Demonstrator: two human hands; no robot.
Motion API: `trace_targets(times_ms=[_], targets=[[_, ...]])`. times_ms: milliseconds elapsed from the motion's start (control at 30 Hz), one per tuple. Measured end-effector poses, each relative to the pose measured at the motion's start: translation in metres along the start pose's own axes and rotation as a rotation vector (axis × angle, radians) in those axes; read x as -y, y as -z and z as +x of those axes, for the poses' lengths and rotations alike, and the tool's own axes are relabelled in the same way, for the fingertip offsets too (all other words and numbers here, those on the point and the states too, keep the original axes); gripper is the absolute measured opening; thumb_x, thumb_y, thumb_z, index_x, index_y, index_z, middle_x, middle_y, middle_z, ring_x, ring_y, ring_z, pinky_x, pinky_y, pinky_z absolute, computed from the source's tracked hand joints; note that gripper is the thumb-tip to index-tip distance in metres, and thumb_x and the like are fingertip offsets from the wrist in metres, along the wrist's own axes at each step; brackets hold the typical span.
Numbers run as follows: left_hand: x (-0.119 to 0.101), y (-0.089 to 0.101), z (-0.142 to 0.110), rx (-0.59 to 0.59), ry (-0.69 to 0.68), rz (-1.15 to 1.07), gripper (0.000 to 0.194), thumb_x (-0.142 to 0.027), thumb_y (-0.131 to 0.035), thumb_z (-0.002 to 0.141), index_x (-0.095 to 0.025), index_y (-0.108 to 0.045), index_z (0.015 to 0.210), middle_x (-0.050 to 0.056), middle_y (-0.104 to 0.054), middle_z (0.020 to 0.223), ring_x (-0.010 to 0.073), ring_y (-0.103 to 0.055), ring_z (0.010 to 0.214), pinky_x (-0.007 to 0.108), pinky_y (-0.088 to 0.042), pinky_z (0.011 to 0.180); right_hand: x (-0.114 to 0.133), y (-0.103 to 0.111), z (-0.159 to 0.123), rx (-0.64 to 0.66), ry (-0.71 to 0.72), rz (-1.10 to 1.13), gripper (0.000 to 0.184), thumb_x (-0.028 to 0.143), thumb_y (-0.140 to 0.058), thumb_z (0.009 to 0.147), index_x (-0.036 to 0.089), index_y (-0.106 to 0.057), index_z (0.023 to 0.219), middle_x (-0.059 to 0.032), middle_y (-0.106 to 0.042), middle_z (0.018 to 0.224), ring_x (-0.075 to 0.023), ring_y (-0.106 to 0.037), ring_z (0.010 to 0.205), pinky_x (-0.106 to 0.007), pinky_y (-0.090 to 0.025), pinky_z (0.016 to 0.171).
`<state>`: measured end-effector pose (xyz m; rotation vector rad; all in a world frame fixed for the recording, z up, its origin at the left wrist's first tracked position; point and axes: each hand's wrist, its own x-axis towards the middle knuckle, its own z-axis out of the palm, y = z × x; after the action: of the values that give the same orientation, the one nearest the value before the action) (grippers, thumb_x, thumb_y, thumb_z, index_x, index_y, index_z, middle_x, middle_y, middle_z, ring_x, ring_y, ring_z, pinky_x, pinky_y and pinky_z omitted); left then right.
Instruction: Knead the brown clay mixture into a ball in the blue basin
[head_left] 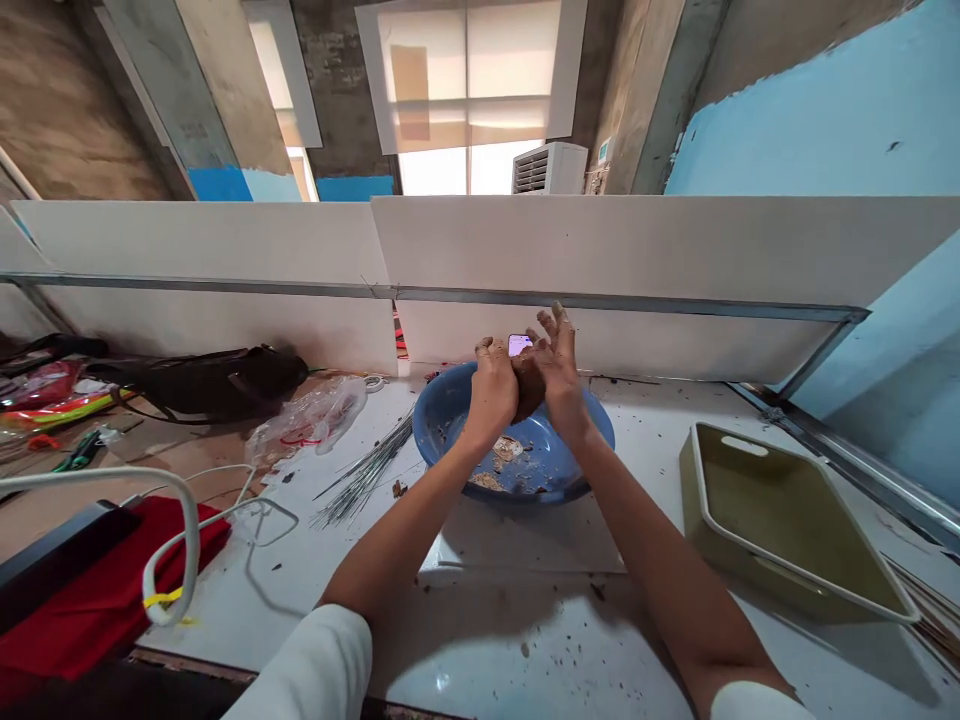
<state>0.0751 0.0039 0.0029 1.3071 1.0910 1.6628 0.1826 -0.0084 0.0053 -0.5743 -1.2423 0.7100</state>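
A dark brown lump that looks like clay or mud (pixel 529 388) is held above a blue basin (pixel 424 430). My left hand (pixel 493 385) is closed around the lump's left side. Against its right side rests my right hand (pixel 561 375), with its fingers spread and pointing up. Brown smears cover the fingers of both hands. Inside the basin are wet brown residue and a pale patch (pixel 508 448) on the bottom. Just behind the lump a lit phone screen (pixel 519 344) shows, partly hidden by my hands.
On the right stands an olive-green plastic bin (pixel 795 520). Left of the basin lie a bundle of thin wires (pixel 367 470) and a clear plastic bag (pixel 319 415). Farther left are a black bag (pixel 217 382), a white cable (pixel 191 530) and red cloth (pixel 150 550). White panels (pixel 637 240) border the table behind.
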Motion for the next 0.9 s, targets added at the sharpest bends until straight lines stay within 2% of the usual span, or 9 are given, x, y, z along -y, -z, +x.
trace_targets(times_ms=[100,167,267,433,500,567,700,833,900], targets=[[-0.012,0.004,-0.005,-0.024,-0.032,0.1,0.054,-0.061,-0.051,0.115,-0.021,-0.062,0.149,0.017,-0.082,0.118,0.0393,-0.077,0.128,0.053,-0.05,0.12,-0.001,0.002,0.007,-0.023,-0.19,0.178,0.068,0.084,-0.068,0.097,0.039,-0.068,0.149,-0.0055,-0.069,0.161,-0.0268,-0.065,0.152,-0.051,-0.055,0.123],[-0.017,0.005,-0.009,0.005,-0.123,0.123,0.056,-0.062,-0.05,0.116,-0.023,-0.06,0.155,0.017,-0.082,0.12,0.0391,-0.075,0.132,0.055,-0.047,0.124,0.0,0.004,0.009,-0.02,-0.341,0.265,0.065,0.084,-0.068,0.096,0.032,-0.076,0.134,-0.0081,-0.081,0.14,-0.0294,-0.076,0.136,-0.048,-0.065,0.107],[-0.019,0.0,-0.015,0.071,-0.287,0.127,0.059,-0.06,-0.054,0.115,-0.026,-0.057,0.163,0.019,-0.074,0.15,0.0361,-0.063,0.152,0.057,-0.038,0.135,0.0,0.004,0.01,0.01,-0.522,0.361,0.057,0.08,-0.076,0.09,0.026,-0.079,0.106,-0.007,-0.087,0.1,-0.0295,-0.085,0.104,-0.04,-0.07,0.083],[-0.02,-0.006,-0.014,0.142,-0.373,-0.072,0.057,-0.057,-0.059,0.112,-0.036,-0.057,0.166,0.008,-0.048,0.183,0.0281,-0.042,0.172,0.05,-0.027,0.144,-0.013,0.007,0.017,-0.164,-0.582,0.445,0.044,0.067,-0.087,0.085,0.025,-0.076,0.093,-0.0047,-0.086,0.084,-0.0288,-0.085,0.085,-0.04,-0.071,0.074],[-0.021,-0.002,-0.008,0.041,-0.251,-0.157,0.054,-0.053,-0.057,0.113,-0.037,-0.058,0.164,0.006,-0.048,0.183,0.0267,-0.042,0.172,0.049,-0.034,0.141,-0.017,0.007,0.019,-0.215,-0.56,0.465,0.045,0.067,-0.086,0.087,0.024,-0.078,0.099,-0.0053,-0.087,0.089,-0.0298,-0.086,0.089,-0.043,-0.072,0.078],[-0.022,0.003,0.0,-0.019,0.017,-0.27,0.05,-0.053,-0.057,0.111,-0.033,-0.064,0.157,0.01,-0.059,0.174,0.0287,-0.055,0.162,0.048,-0.049,0.13,-0.016,0.006,0.019,-0.204,-0.52,0.467,0.047,0.068,-0.085,0.087,0.024,-0.079,0.102,-0.0061,-0.088,0.092,-0.0307,-0.086,0.095,-0.045,-0.072,0.082],[-0.027,0.009,0.009,0.153,0.573,-0.602,0.052,-0.059,-0.056,0.106,-0.017,-0.077,0.129,0.018,-0.085,0.12,0.0331,-0.084,0.109,0.043,-0.069,0.093,-0.002,-0.003,0.006,-0.021,-0.345,0.273,0.046,0.07,-0.079,0.094,0.025,-0.083,0.102,-0.0083,-0.088,0.107,-0.0313,-0.084,0.114,-0.048,-0.069,0.102],[-0.033,0.008,0.006,0.133,0.552,-0.661,0.048,-0.053,-0.058,0.107,-0.017,-0.076,0.133,0.01,-0.086,0.1,0.0272,-0.085,0.093,0.036,-0.068,0.086,0.005,-0.01,-0.006,-0.057,0.05,-0.149,0.037,0.064,-0.072,0.105,0.032,-0.086,0.116,-0.0067,-0.083,0.136,-0.0285,-0.07,0.143,-0.049,-0.049,0.131],[-0.034,0.008,0.004,0.09,0.453,-0.611,0.049,-0.052,-0.059,0.107,-0.02,-0.075,0.14,0.008,-0.087,0.105,0.025,-0.085,0.098,0.034,-0.067,0.091,0.004,-0.01,-0.007,-0.053,0.055,-0.16,0.044,0.07,-0.066,0.107,0.032,-0.086,0.119,-0.0065,-0.083,0.136,-0.0285,-0.07,0.141,-0.049,-0.047,0.132]])
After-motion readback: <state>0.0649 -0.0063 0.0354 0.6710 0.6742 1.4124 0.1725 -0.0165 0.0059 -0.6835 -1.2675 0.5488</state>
